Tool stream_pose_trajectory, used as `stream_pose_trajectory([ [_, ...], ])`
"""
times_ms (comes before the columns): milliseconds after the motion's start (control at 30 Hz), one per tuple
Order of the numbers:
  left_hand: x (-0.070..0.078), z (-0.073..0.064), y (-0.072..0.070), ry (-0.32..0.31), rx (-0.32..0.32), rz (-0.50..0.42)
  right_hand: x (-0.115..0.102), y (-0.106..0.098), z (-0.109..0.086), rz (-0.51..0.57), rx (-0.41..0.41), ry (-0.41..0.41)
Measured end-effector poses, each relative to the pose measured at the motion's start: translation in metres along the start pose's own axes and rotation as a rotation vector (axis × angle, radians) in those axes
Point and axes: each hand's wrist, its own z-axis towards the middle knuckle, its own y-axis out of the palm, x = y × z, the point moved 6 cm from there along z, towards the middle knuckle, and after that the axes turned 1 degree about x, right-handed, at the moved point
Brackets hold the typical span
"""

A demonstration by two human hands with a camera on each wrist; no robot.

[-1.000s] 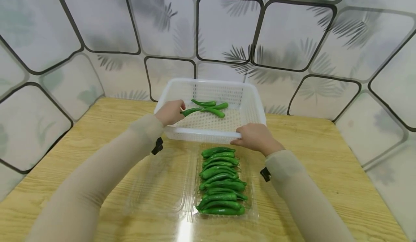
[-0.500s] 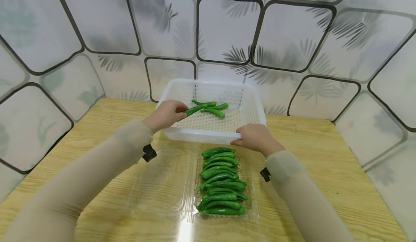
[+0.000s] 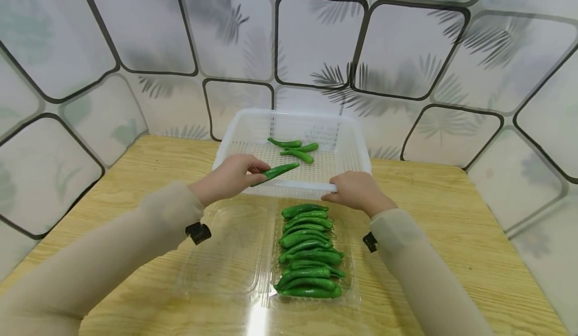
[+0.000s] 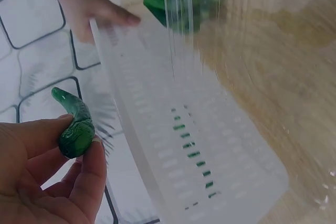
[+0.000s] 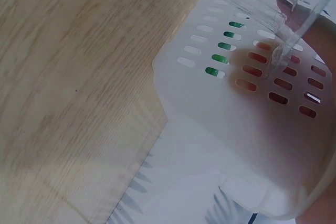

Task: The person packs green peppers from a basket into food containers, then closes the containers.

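In the head view my left hand pinches a green chili pepper between thumb and fingers, over the near left rim of a white plastic basket. The left wrist view shows that same curved pepper end-on at the fingertips. My right hand grips the basket's near rim at its right corner, fingers partly hidden inside. Three loose peppers lie on the basket floor. In front, a clear hinged plastic box holds several green peppers laid crosswise in a column.
The box's clear lid lies spread flat to the left on the wooden table. A patterned wall covering stands close behind the basket and along both sides. Small black devices are strapped at the wrists.
My left hand has lifted the pepper off the basket floor and drawn it nearer, over the front rim. The right hand has kept its hold on the basket.
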Motion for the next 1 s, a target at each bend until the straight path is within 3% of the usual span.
stream_pose_trajectory([
  [267,0.022,-0.016,0.020,0.114,-0.059,0.000,0.000,0.001,-0.001,0.012,-0.011,0.001],
  [667,0.062,-0.049,0.075,0.375,-0.233,0.088,0.001,-0.002,0.002,0.005,0.031,0.005],
  [867,0.079,-0.066,0.102,0.436,-0.345,0.133,0.002,-0.001,0.002,0.005,0.013,0.012],
  [1000,0.085,-0.073,0.114,0.452,-0.388,0.178,0.002,0.000,0.002,0.016,0.004,0.015],
])
